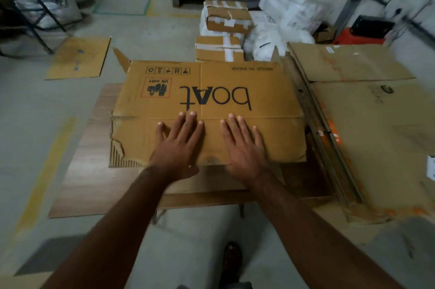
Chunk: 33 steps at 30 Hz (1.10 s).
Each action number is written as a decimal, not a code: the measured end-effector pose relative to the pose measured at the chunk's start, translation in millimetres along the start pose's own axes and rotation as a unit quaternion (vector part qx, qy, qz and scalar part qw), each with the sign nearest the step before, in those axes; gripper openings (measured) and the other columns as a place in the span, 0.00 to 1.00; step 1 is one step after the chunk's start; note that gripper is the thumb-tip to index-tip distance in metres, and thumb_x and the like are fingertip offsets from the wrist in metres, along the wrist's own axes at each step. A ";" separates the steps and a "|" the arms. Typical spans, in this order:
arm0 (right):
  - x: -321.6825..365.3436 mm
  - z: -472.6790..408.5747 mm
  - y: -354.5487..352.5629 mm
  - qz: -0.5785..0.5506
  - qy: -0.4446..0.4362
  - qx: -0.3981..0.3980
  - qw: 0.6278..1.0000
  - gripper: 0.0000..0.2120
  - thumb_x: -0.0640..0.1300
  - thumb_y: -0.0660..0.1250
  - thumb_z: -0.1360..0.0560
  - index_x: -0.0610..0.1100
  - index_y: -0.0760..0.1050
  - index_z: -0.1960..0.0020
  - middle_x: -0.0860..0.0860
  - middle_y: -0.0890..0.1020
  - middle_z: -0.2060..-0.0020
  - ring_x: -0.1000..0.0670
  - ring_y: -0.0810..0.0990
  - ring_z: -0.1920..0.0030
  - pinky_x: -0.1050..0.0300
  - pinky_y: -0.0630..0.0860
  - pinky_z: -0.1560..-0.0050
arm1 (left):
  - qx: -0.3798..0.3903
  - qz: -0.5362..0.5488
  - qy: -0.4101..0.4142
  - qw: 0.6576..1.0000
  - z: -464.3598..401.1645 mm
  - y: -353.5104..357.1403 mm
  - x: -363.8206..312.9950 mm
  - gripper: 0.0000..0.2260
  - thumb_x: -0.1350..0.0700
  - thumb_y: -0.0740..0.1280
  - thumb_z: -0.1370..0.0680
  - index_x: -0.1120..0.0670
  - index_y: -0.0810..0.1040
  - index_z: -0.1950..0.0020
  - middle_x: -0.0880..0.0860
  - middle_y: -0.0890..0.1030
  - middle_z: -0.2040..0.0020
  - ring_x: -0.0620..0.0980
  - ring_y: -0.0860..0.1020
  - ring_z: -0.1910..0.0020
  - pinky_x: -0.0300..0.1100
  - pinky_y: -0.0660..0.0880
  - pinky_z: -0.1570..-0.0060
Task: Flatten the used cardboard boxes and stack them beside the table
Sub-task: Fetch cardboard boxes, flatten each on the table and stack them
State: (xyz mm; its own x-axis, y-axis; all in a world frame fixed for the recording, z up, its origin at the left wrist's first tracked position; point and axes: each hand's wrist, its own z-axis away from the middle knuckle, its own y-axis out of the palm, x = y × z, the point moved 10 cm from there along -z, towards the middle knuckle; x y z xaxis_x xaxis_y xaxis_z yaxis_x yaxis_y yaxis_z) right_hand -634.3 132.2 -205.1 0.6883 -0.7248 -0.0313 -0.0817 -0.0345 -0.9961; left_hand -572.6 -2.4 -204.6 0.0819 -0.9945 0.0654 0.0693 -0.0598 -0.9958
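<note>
Cardboard box (207,109) — one, flattened — lies on the table (89,171) under two hands — left (179,145), right (244,147) — fingers straight, pressing

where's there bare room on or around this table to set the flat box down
Bare tabletop shows left of the printed box, which both hands, left and right, press flat. Open floor lies left of the table, by a loose cardboard sheet. The right is crowded with flattened boxes; taped parcels sit behind.
</note>
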 end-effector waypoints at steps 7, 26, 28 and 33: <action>-16.1 27.4 -81.1 -0.102 0.053 -0.062 0.992 0.25 0.51 0.67 0.24 0.51 0.73 0.28 0.52 0.78 0.31 0.49 0.74 0.30 0.48 0.64 0.32 | -0.073 0.068 0.083 0.991 45.0 -92.7 22.7 0.20 0.40 0.64 0.22 0.48 0.80 0.35 0.49 0.83 0.40 0.51 0.81 0.45 0.44 0.77 0.49; -76.9 -83.9 -125.1 -0.081 0.063 -0.170 0.980 0.21 0.46 0.70 0.24 0.44 0.75 0.32 0.45 0.77 0.35 0.40 0.76 0.36 0.45 0.74 0.38 | -0.166 0.016 -0.024 0.986 -41.8 -105.3 37.8 0.38 0.44 0.72 0.26 0.55 0.63 0.21 0.62 0.55 0.19 0.63 0.59 0.21 0.62 0.59 0.28; -82.8 -93.4 -82.2 -0.084 0.049 -0.045 0.994 0.31 0.58 0.62 0.19 0.47 0.62 0.21 0.47 0.65 0.22 0.42 0.63 0.23 0.42 0.61 0.26 | -0.102 0.036 -0.035 0.993 -55.1 -72.1 37.5 0.37 0.38 0.62 0.20 0.50 0.50 0.18 0.57 0.44 0.18 0.60 0.49 0.19 0.61 0.53 0.24; -90.8 -96.5 -14.5 -0.078 0.025 0.079 0.993 0.47 0.78 0.46 0.24 0.50 0.42 0.16 0.51 0.42 0.17 0.49 0.41 0.17 0.41 0.41 0.21 | -0.019 0.061 -0.064 0.996 -65.8 -37.1 38.6 0.36 0.37 0.60 0.19 0.44 0.45 0.17 0.52 0.44 0.16 0.57 0.45 0.18 0.61 0.49 0.22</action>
State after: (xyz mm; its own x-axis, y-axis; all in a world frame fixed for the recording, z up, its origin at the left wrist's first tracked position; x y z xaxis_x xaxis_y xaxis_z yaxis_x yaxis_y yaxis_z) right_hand -765.2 132.1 -179.7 0.6466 -0.7525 0.1250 0.1407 -0.0434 -0.9891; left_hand -637.5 -44.2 -169.4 0.2132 -0.9757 -0.0513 0.0144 0.0556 -0.9983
